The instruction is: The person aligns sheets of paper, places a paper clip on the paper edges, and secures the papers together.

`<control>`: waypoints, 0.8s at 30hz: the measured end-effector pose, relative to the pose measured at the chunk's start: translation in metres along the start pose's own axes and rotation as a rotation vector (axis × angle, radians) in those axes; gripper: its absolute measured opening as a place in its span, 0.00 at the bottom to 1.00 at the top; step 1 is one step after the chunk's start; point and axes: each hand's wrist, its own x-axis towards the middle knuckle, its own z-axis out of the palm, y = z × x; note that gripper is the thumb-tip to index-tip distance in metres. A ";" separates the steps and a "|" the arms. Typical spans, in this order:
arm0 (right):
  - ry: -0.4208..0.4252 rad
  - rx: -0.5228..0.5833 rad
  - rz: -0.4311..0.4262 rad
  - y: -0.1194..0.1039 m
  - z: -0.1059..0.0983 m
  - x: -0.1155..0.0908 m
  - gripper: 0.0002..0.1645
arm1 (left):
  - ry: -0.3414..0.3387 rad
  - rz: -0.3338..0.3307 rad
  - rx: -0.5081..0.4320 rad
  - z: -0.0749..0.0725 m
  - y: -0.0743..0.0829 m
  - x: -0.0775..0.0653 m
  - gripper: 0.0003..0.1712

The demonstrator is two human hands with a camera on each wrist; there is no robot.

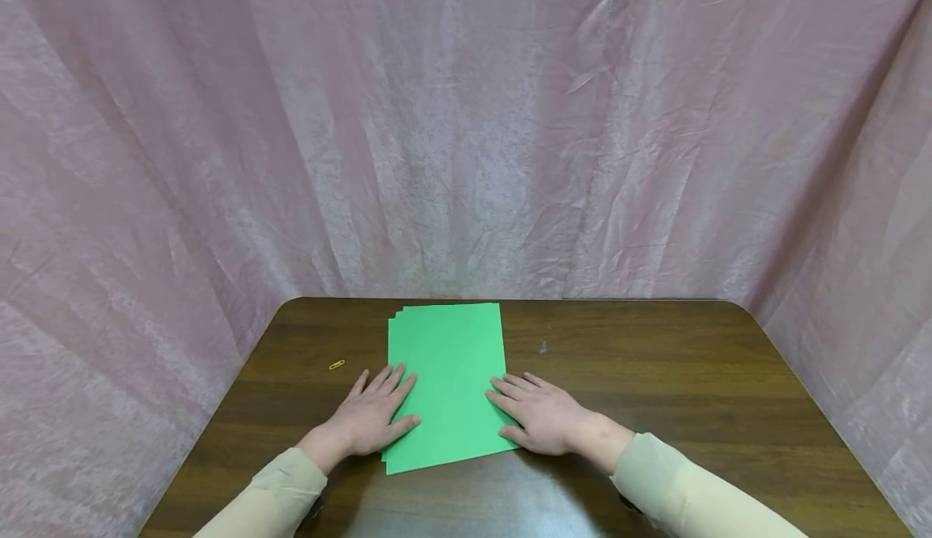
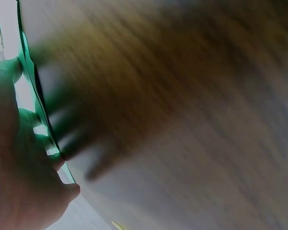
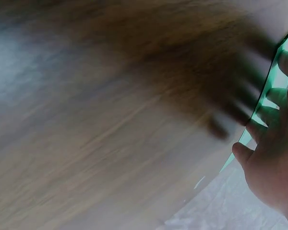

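Several green paper sheets [image 1: 451,360] lie in a slightly uneven stack on the brown table, with lower corners peeking out along the left side. My left hand [image 1: 367,417] rests on the left edge of the stack, fingers straight and spread, the thumb over the paper. On the opposite edge lies my right hand [image 1: 542,417], its extended fingertips on the green surface. Both wrist views show the fingers at the paper's edge, with shadows or reflections on the wood. A yellow paper clip [image 1: 336,365] lies on the table beyond and left of the left hand.
The brown wooden table [image 1: 655,368] has rounded far corners. Pink curtains [image 1: 466,133] hang behind it and on both sides. A small pale mark [image 1: 542,347] shows on the wood right of the paper.
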 end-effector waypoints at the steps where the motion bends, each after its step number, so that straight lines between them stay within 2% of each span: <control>1: 0.002 0.003 0.000 0.000 0.000 -0.001 0.40 | 0.001 0.004 0.000 -0.001 0.002 0.000 0.45; 7: 0.010 0.014 0.002 0.004 0.001 -0.011 0.40 | -0.020 0.001 0.009 -0.006 0.014 0.003 0.44; 24: 0.064 0.026 0.021 0.013 0.004 -0.047 0.39 | -0.036 0.046 -0.013 0.003 0.038 0.023 0.45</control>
